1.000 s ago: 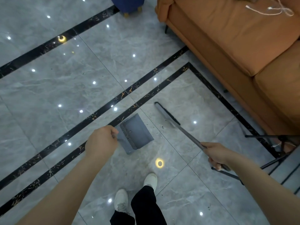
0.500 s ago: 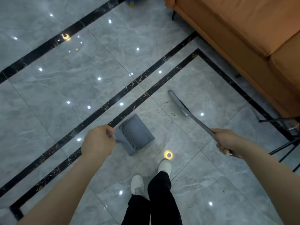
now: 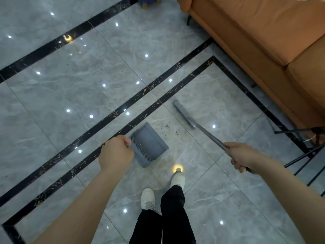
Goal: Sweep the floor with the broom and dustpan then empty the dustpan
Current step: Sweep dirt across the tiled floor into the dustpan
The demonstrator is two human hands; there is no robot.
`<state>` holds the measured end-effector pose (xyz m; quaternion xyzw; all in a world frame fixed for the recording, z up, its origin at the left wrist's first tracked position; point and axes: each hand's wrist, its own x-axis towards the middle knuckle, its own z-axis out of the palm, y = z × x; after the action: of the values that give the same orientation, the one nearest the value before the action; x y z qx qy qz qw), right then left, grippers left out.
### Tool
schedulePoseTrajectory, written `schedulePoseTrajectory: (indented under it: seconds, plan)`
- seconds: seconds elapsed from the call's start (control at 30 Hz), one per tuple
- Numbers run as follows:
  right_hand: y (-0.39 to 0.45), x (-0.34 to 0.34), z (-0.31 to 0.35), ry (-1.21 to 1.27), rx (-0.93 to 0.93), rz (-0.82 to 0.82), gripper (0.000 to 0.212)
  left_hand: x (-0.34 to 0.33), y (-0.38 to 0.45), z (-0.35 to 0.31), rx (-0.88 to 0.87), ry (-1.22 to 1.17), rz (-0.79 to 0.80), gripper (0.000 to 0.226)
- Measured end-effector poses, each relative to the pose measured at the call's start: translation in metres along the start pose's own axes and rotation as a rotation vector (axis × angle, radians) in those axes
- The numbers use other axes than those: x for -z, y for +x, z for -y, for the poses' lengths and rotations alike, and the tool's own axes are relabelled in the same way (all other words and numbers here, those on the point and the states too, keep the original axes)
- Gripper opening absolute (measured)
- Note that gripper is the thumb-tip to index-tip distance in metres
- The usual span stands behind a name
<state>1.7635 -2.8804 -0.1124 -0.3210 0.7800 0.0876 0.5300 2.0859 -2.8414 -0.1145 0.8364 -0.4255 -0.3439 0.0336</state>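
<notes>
while the left hand [image 3: 115, 153] is fisted around the handle of the dustpan [image 3: 149, 144] on the grey floor [image 3: 70, 95], the right hand [image 3: 241, 156] grips the broom [image 3: 184, 114] handle — its head rests just right of the pan, dark crumbs [image 3: 169, 128] between them. an orange sofa [image 3: 263, 41] sits far right.

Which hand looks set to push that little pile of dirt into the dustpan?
Probably the right hand: it grips the broom, whose head sits just beyond the debris. The left hand only steadies the dustpan.
</notes>
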Motion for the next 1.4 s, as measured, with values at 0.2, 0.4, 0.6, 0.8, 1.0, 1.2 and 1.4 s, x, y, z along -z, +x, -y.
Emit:
schedulePoseTrajectory:
  seconds: [0.2,0.4,0.6,0.8,1.0,1.2,1.4]
  plan:
    - [-0.004,-0.049,0.008,-0.111,-0.039,0.223,0.051,-0.002,0.005,0.003,-0.036,-0.006,-0.009,0.026]
    - [-0.031,-0.004,0.019,0.001,-0.066,0.232,0.044,0.0,0.004,0.003,-0.029,-0.001,-0.001,0.025]
    - [-0.019,-0.032,0.036,-0.053,-0.015,0.081,0.045,-0.002,0.006,0.007,-0.043,-0.016,0.0,0.022]
    - [-0.026,-0.061,0.027,0.017,-0.1,0.325,0.046,-0.001,0.006,0.009,-0.05,-0.015,-0.003,0.021]
    - [-0.041,-0.021,0.028,0.101,-0.053,0.227,0.043,0.0,0.003,0.012,-0.057,-0.011,-0.005,0.02]
    - [-0.02,-0.06,0.028,0.014,-0.039,0.16,0.047,-0.001,0.005,0.013,-0.065,-0.016,-0.013,0.022]
    - [-0.033,-0.067,-0.002,0.286,-0.161,0.38,0.038,-0.001,0.004,0.013,-0.055,-0.003,-0.002,0.024]
